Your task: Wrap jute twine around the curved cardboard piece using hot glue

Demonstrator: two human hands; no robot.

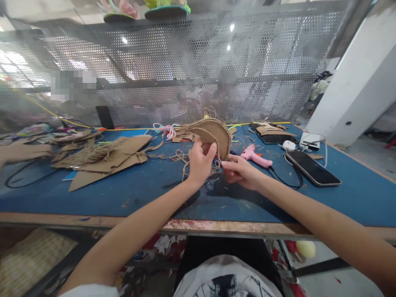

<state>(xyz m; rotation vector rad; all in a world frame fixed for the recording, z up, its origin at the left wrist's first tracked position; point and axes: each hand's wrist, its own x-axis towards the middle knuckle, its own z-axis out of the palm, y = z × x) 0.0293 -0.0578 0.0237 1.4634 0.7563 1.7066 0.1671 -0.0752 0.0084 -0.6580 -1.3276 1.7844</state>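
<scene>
A curved brown cardboard piece (221, 134) with twine along its edge is held up over the middle of the table. My left hand (201, 161) grips its lower inner side, thumb in front. My right hand (241, 170) is closed at the piece's lower right end, thumb and forefinger pinched on the twine (219, 162). More loose twine (179, 156) trails across the table behind and left of my left hand. A pink glue gun (256, 156) lies just beyond my right hand.
Stacked cardboard pieces (108, 161) with coiled twine lie left. Another person's hand (27, 152) reaches in at far left. A phone (312, 168), a white charger (289, 145) and cables lie right. A perforated metal screen (185, 70) stands behind the blue table (139, 206).
</scene>
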